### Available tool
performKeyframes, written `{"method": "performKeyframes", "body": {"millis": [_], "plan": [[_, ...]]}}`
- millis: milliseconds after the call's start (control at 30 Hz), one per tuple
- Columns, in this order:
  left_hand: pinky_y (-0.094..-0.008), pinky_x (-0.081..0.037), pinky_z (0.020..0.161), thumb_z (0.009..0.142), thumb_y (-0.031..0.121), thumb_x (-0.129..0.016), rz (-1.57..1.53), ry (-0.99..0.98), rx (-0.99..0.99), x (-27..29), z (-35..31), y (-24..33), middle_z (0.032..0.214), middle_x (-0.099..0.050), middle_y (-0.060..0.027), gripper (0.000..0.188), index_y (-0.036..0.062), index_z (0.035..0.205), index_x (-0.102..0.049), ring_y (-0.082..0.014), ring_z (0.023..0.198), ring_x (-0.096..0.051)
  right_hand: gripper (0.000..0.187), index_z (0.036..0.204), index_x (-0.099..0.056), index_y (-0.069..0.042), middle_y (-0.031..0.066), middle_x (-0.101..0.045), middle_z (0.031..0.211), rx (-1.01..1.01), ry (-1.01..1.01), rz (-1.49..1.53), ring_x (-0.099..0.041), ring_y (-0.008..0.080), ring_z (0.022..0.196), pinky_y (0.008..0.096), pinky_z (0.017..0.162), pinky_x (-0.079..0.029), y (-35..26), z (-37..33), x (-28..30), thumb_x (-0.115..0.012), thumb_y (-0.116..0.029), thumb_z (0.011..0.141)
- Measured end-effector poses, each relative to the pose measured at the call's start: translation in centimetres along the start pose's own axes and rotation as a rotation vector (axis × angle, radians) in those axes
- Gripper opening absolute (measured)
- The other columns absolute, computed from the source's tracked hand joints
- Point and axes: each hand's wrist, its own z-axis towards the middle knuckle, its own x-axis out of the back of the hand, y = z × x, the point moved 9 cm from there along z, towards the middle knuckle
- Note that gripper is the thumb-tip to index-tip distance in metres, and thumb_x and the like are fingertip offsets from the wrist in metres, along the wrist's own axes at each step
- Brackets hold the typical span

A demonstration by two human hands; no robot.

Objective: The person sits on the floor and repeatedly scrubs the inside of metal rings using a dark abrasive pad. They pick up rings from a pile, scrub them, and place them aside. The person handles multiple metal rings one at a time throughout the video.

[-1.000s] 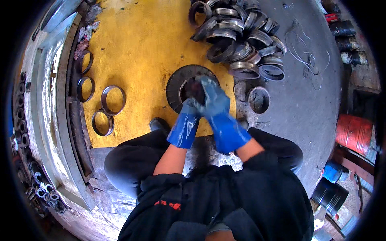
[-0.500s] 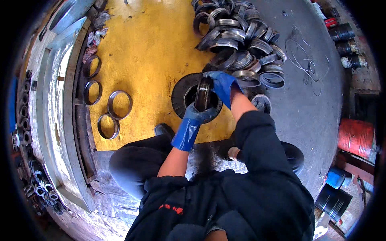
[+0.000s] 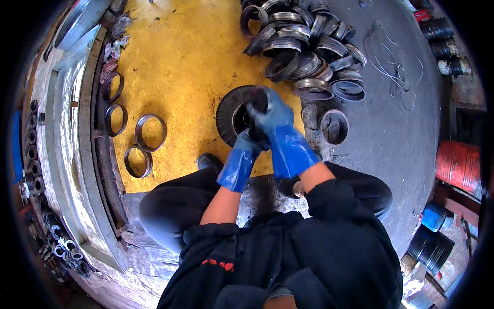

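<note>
Both my hands wear blue rubber gloves. My left hand (image 3: 249,144) is closed round the lower edge of a dark metal ring (image 3: 260,100), which stands on edge between my hands. My right hand (image 3: 274,112) is wrapped over the ring's upper right side, slightly blurred and covering most of it. Beneath the ring lies a round black ribbed base (image 3: 225,116) with an open centre, on the yellow floor sheet. To the right of my hands, a single ring (image 3: 334,138) lies on the grey floor.
Ahead to the right is a heap of metal rings (image 3: 309,64). Several separate rings (image 3: 151,145) lie at left, beside a long metal frame (image 3: 87,103). Loose wire (image 3: 378,64) is on the floor at right. A red drum (image 3: 459,164) stands far right.
My right hand has swung from the ring's top to its right side, its wrist coming lower and nearer. The ring is now more covered. The whole view has shifted slightly.
</note>
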Motion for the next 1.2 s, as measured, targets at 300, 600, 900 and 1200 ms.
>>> {"method": "performKeyframes", "body": {"millis": [300, 600, 900, 1200], "plan": [[-0.0269, -0.052, 0.073, 0.068, 0.007, -0.083, 0.114, -0.024, 0.102, -0.4, 1.8, -2.9, 0.091, -0.068, -0.0017, 0.037, 0.0040, 0.101, -0.068, -0.0115, 0.079, -0.063, 0.026, 0.108, -0.067, -0.001, 0.0102, -0.068, 0.100, -0.063, -0.501, 0.272, -0.063, 0.0195, 0.090, 0.0317, 0.080, -0.049, 10.5, 7.5, -5.6, -0.049, -0.009, 0.090], [-0.0297, -0.053, 0.081, 0.074, 0.002, -0.076, 0.239, -0.070, -0.046, -2.4, -0.8, 3.0, 0.100, -0.068, -0.0062, 0.031, 0.0027, 0.104, -0.067, -0.0173, 0.090, -0.064, 0.038, 0.116, -0.063, -0.007, 0.0133, -0.065, 0.113, -0.241, 0.013, 0.305, -0.062, 0.0286, 0.107, 0.0359, 0.092, -0.048, 4.3, 1.3, -1.4, -0.070, -0.014, 0.079], [-0.0286, -0.053, 0.077, 0.071, 0.001, -0.077, -0.038, 0.080, 0.043, 2.4, -0.2, 0.0, 0.099, -0.069, -0.0066, 0.038, 0.0023, 0.107, -0.066, -0.0165, 0.084, -0.065, 0.048, 0.116, -0.062, -0.007, 0.0156, -0.066, 0.112, 0.194, 0.181, -0.127, -0.065, 0.0334, 0.100, 0.0374, 0.087, -0.052, -0.2, -3.3, -0.4, -0.076, -0.024, 0.074], [-0.0341, -0.049, 0.093, 0.078, 0.011, -0.069, -0.372, 0.059, 0.325, -1.9, -1.7, 1.0, 0.110, -0.067, -0.0082, 0.038, 0.0045, 0.115, -0.064, -0.0216, 0.096, -0.064, 0.034, 0.105, -0.066, -0.006, 0.0124, -0.068, 0.100, -0.219, -0.511, 0.048, -0.063, 0.0233, 0.090, 0.0379, 0.079, -0.049, 8.9, 6.8, -4.2, -0.063, -0.031, 0.083]]}}
